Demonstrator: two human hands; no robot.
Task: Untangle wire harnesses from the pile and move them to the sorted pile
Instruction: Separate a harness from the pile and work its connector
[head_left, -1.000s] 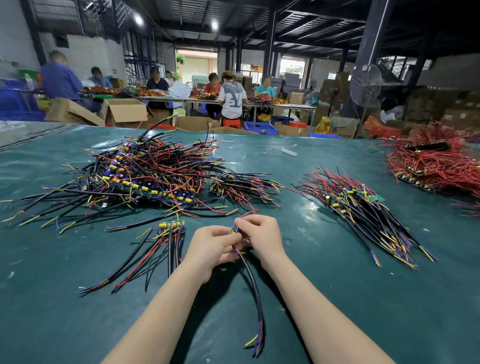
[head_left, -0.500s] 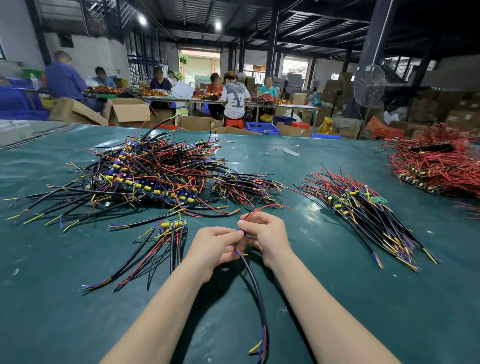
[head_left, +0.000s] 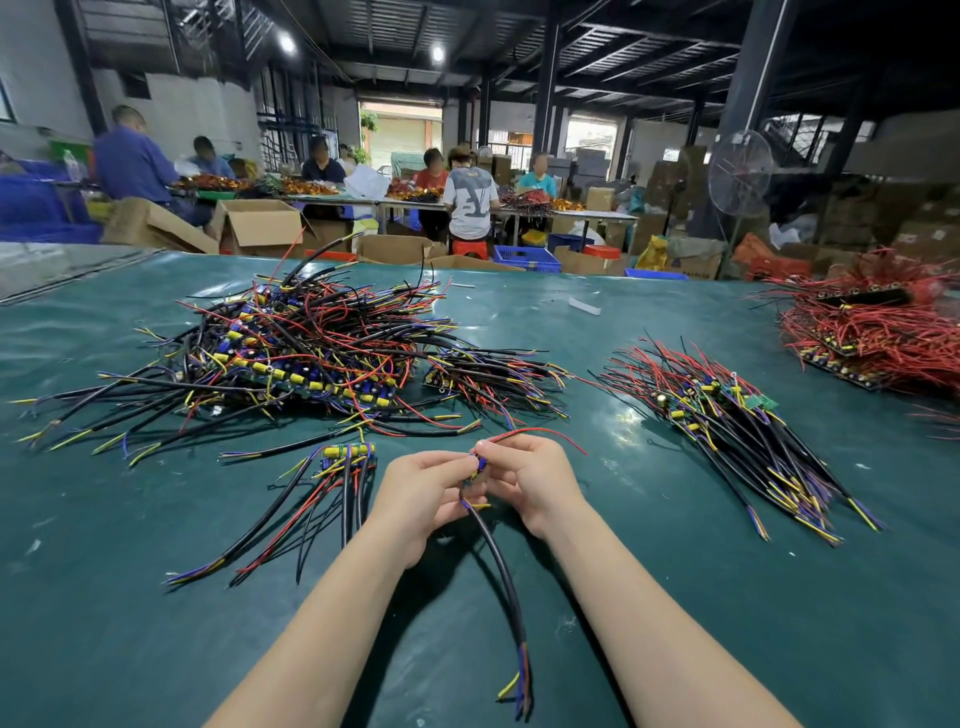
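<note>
Head view: our left hand (head_left: 421, 491) and right hand (head_left: 530, 478) pinch the connector end of one wire harness (head_left: 501, 571), its cable trailing toward us over the table (head_left: 727, 623). We judge it freed from the tangled pile (head_left: 311, 348); next it needs carrying right to the sorted pile (head_left: 737, 431)

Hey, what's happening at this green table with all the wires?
A person is sorting wire harnesses. The left hand and right hand pinch one harness at its component end, its black cable trailing back over the table. The tangled pile lies ahead on the left; the neater sorted pile lies to the right, apart from the held harness.
</note>
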